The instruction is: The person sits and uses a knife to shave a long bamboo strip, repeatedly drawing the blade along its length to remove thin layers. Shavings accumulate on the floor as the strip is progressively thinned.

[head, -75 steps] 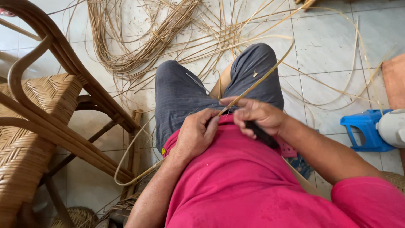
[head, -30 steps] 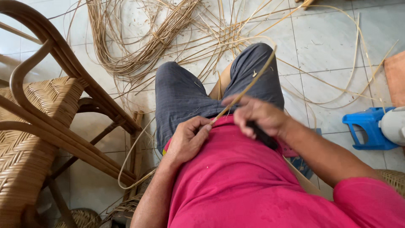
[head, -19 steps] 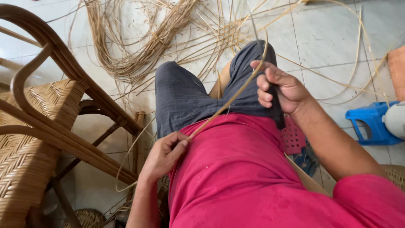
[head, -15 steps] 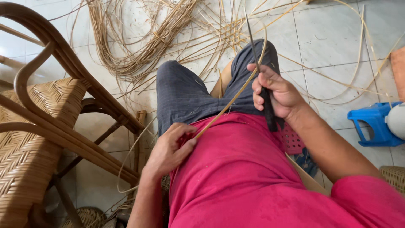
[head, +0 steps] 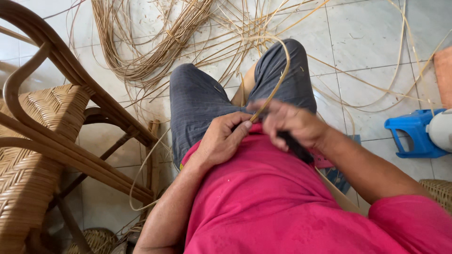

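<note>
Flanking lap — rattan chair (head: 42, 136), cane bundle (head: 155, 51), blue stool (head: 414, 134).

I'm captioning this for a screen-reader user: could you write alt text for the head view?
Seen from above, a seated person in a pink shirt pinches a thin rattan strip with the left hand, while the right hand grips a dark-handled tool. A wicker chair stands at left, loose rattan strands litter the tiled floor.
</note>
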